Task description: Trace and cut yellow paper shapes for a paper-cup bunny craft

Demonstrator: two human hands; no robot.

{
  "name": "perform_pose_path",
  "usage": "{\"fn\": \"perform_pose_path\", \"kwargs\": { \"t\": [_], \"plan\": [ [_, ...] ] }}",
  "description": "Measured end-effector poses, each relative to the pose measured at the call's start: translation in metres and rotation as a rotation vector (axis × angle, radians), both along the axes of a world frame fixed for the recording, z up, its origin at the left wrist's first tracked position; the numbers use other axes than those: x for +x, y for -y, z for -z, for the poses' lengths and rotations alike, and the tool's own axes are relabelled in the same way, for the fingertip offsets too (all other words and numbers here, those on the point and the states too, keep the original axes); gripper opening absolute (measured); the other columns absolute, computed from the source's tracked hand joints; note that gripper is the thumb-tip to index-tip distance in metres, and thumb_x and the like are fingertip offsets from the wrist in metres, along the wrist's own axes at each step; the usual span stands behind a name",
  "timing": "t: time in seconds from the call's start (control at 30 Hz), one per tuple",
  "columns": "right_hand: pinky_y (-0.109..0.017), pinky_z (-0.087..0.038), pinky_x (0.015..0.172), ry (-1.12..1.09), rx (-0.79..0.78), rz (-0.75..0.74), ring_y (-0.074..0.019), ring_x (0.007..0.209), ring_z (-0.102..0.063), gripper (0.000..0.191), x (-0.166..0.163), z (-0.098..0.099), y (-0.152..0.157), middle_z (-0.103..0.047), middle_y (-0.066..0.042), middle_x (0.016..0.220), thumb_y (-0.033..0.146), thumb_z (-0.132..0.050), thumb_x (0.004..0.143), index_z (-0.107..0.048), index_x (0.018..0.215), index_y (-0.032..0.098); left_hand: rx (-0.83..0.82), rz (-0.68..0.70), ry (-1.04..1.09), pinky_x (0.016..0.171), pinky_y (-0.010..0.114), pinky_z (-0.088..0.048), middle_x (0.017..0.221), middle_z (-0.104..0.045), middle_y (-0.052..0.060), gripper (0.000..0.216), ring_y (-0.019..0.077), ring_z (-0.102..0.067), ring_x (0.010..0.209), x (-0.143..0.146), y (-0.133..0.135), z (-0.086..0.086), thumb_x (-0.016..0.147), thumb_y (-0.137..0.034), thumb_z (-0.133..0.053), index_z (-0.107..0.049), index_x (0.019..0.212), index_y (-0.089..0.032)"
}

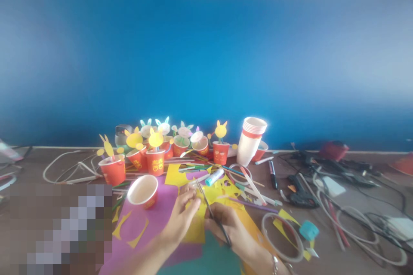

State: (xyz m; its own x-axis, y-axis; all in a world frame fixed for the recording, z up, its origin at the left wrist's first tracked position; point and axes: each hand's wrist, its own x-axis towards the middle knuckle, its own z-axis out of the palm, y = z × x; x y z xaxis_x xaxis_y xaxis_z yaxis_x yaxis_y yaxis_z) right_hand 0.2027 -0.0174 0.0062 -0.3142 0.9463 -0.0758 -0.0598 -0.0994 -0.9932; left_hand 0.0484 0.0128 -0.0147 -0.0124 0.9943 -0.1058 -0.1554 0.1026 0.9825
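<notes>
My left hand [181, 217] pinches a piece of yellow paper [197, 225] over the table. My right hand [230, 227] is wrapped round the handles of a pair of scissors [208, 205], whose blades point up and away across the yellow paper. A purple sheet [151, 223] with yellow offcuts lies under my left arm. A red paper cup [143, 191] lies on its side just left of my left hand. A glue stick [214, 177] lies beyond the scissors.
Several red cups with paper flowers [155, 154] stand in a row at the back, next to a stack of paper cups [251, 139]. A black glue gun [298, 191], cables [355, 219], markers, a tape ring [282, 236] lie to the right. A blue board [206, 64] backs the table.
</notes>
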Motion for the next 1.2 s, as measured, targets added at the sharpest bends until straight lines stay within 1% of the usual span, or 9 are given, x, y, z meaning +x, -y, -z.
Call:
{"fn": "perform_pose_path", "kwargs": {
  "t": [0.2,0.37,0.5,0.6,0.73,0.9,1.0,1.07,1.2],
  "plan": [
    [-0.019,-0.021,0.037,0.005,-0.030,0.024,-0.0056,0.037,-0.028,0.023,0.000,-0.001,0.000,-0.042,0.008,0.050,0.034,-0.073,0.066,-0.055,0.068,0.021,-0.031,0.000,0.026,0.106,0.043,-0.027,0.126,-0.055,0.008,0.038,0.0321,-0.035,0.129,-0.001,-0.001,0.000,0.057,-0.040,-0.076,-0.066,0.090,-0.022],
    [-0.019,-0.021,0.037,0.018,-0.033,0.029,-0.0054,0.037,-0.029,0.019,0.001,-0.003,0.002,-0.042,0.008,0.048,0.029,-0.073,0.066,-0.056,0.065,0.021,0.043,0.024,-0.020,0.104,0.042,-0.029,0.117,-0.058,0.008,0.033,0.0304,-0.042,0.120,0.000,-0.003,0.001,0.061,-0.040,-0.071,-0.065,0.088,-0.022],
    [-0.018,-0.021,0.035,0.034,-0.063,0.041,-0.0049,0.034,-0.028,0.020,0.000,-0.003,0.002,-0.040,0.009,0.044,0.030,-0.073,0.066,-0.056,0.063,0.021,0.190,0.085,-0.107,0.090,0.035,-0.039,0.098,-0.058,0.006,0.016,0.0247,-0.050,0.102,0.000,-0.004,-0.004,0.071,-0.036,-0.062,-0.059,0.074,-0.020],
    [-0.018,-0.021,0.032,-0.007,-0.073,0.095,-0.0045,0.032,-0.028,0.023,-0.001,-0.001,0.001,-0.042,0.009,0.045,0.035,-0.073,0.066,-0.056,0.066,0.021,0.315,0.121,-0.187,0.078,0.029,-0.042,0.084,-0.053,0.003,0.018,0.0190,-0.050,0.085,-0.001,-0.004,-0.011,0.079,-0.031,-0.052,-0.050,0.065,-0.019],
    [-0.018,-0.027,0.035,-0.059,0.032,0.301,-0.0052,0.034,-0.033,0.029,0.002,-0.002,-0.003,-0.042,0.008,0.045,0.041,-0.073,0.066,-0.056,0.070,0.019,0.371,0.151,-0.396,0.069,0.026,-0.039,0.077,-0.046,0.001,0.027,0.0158,-0.048,0.076,0.000,-0.003,-0.020,0.085,-0.024,-0.040,-0.041,0.058,-0.020],
    [-0.018,-0.032,0.040,-0.108,0.066,0.491,-0.0069,0.042,-0.037,0.031,0.006,-0.004,-0.004,-0.043,0.007,0.050,0.037,-0.078,0.063,-0.054,0.070,0.018,0.397,0.126,-0.800,0.071,0.028,-0.038,0.078,-0.048,0.001,0.025,0.0169,-0.050,0.080,0.002,-0.001,-0.020,0.080,-0.015,-0.043,-0.041,0.055,-0.019],
    [-0.019,-0.032,0.040,-0.099,0.056,0.514,-0.0072,0.043,-0.036,0.030,0.006,-0.002,-0.003,-0.042,0.007,0.051,0.036,-0.078,0.063,-0.055,0.072,0.018,0.435,0.096,-0.954,0.071,0.029,-0.039,0.078,-0.050,0.001,0.018,0.0180,-0.050,0.079,0.002,-0.001,-0.014,0.073,-0.010,-0.045,-0.043,0.058,-0.020],
    [-0.019,-0.031,0.039,-0.093,0.050,0.518,-0.0074,0.043,-0.035,0.030,0.006,-0.001,-0.003,-0.042,0.007,0.050,0.038,-0.076,0.065,-0.055,0.073,0.018,0.465,0.042,-0.982,0.071,0.031,-0.040,0.078,-0.051,0.002,0.016,0.0192,-0.050,0.079,0.001,-0.001,-0.010,0.069,-0.005,-0.045,-0.046,0.068,-0.021],
    [-0.020,-0.031,0.040,-0.088,0.061,0.518,-0.0074,0.043,-0.035,0.031,0.005,-0.002,-0.003,-0.041,0.006,0.050,0.040,-0.075,0.065,-0.054,0.070,0.018,0.548,-0.013,-0.943,0.076,0.035,-0.043,0.087,-0.056,0.004,0.032,0.0214,-0.051,0.086,-0.002,-0.003,-0.004,0.069,0.002,-0.039,-0.051,0.088,-0.021]
  ]
}}
